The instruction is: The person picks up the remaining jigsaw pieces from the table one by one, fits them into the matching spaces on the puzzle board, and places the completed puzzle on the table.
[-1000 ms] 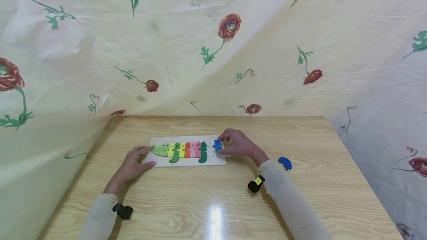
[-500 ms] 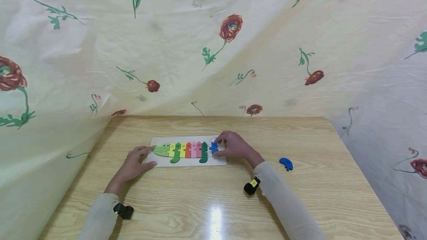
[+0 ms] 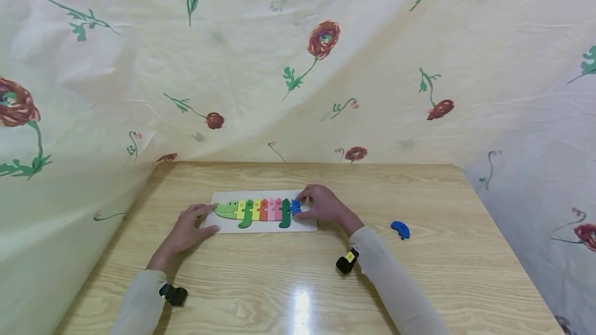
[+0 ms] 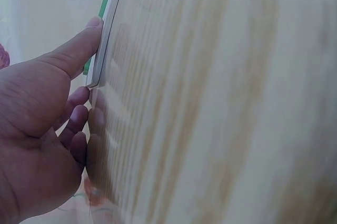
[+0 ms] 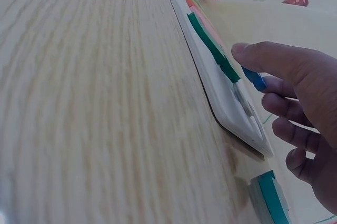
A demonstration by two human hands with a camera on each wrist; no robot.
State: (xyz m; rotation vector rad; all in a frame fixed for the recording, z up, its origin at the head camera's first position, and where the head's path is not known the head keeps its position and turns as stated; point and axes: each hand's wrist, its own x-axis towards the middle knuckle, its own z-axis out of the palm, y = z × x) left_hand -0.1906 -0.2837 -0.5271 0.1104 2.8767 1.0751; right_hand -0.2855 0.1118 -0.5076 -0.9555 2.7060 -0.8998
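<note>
A white crocodile puzzle board [image 3: 261, 229] lies on the table with a green head piece [image 3: 226, 210], yellow, orange and pink body pieces and dark green leg pieces in it. My right hand [image 3: 323, 204] pinches a blue puzzle piece [image 3: 295, 207] between thumb and fingers, right beside the rear dark green leg piece [image 3: 285, 213]. In the right wrist view the blue piece is tilted above the board, partly hidden by fingers. My left hand [image 3: 191, 227] holds the board's left end, its thumb [image 4: 87, 45] against the edge and other fingers around the corner.
A curved blue puzzle piece [image 3: 400, 230] lies on the wooden table [image 3: 233, 283], right of the board. Under the right hand, the right wrist view shows a teal-green piece [image 5: 274, 197] on the table. Flowered cloth [image 3: 261, 66] hangs behind and at both sides.
My right hand has moved left with the blue puzzle piece, from near the board's right end up to the rear leg piece. My left hand stays at the board's left end.
</note>
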